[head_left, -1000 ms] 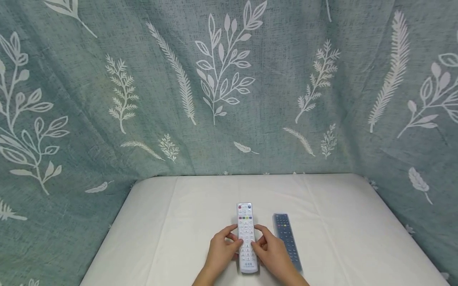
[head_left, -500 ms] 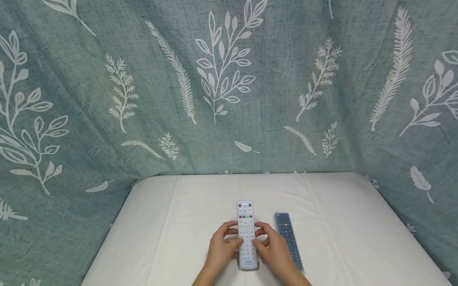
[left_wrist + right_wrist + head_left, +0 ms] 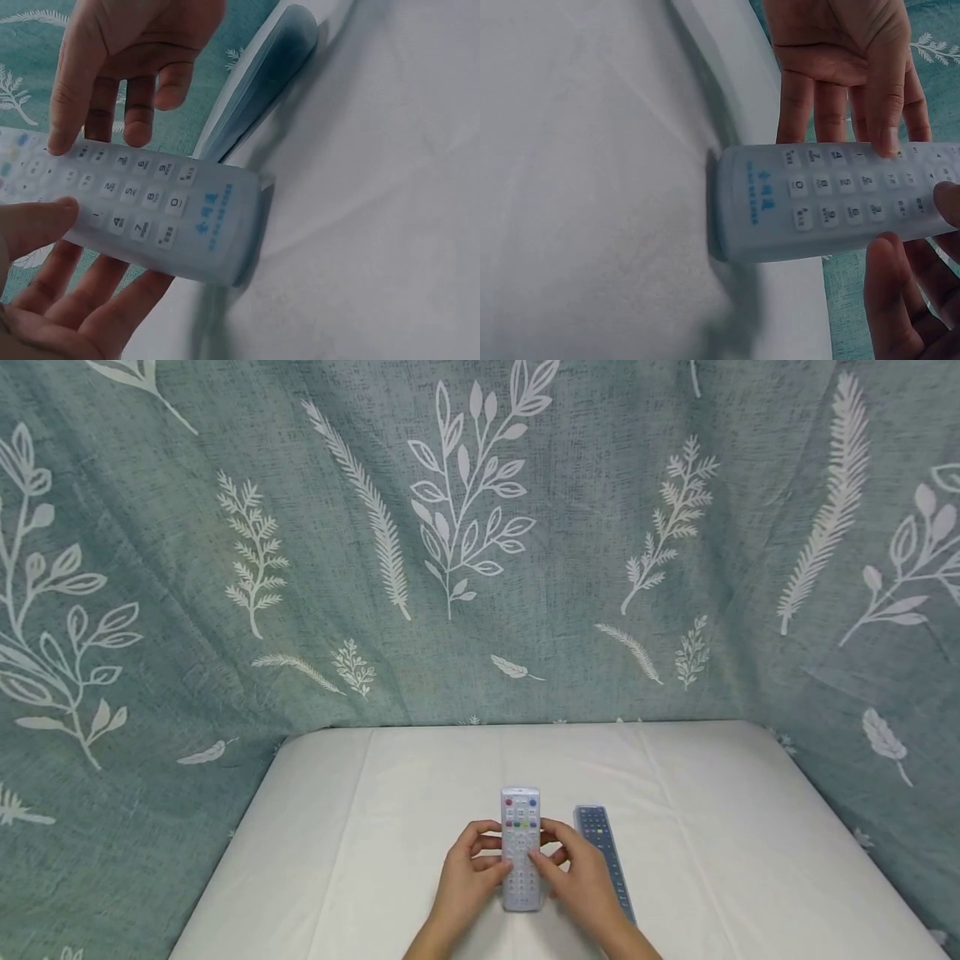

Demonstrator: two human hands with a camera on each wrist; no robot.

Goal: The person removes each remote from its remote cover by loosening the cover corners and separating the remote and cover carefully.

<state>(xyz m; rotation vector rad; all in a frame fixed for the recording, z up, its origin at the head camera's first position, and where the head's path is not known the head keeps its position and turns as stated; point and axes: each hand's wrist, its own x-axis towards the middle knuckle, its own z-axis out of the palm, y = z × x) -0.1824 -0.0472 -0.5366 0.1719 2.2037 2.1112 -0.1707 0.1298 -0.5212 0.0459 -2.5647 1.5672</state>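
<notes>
The left hand (image 3: 467, 875) and the right hand (image 3: 585, 875) hold a white remote (image 3: 521, 843) between them, one at each long edge, thumbs on its button side and other fingers curled around the edges. Coloured buttons sit near its far end, blue lettering at the near end. Beside the right hand, partly hidden by it, a dark remote (image 3: 602, 837) lies on the white-covered table (image 3: 375, 860), before a leaf-patterned curtain (image 3: 450, 668)

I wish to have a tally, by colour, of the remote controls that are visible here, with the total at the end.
White remote control: 1
Dark blue remote control: 1
Total: 2
</notes>
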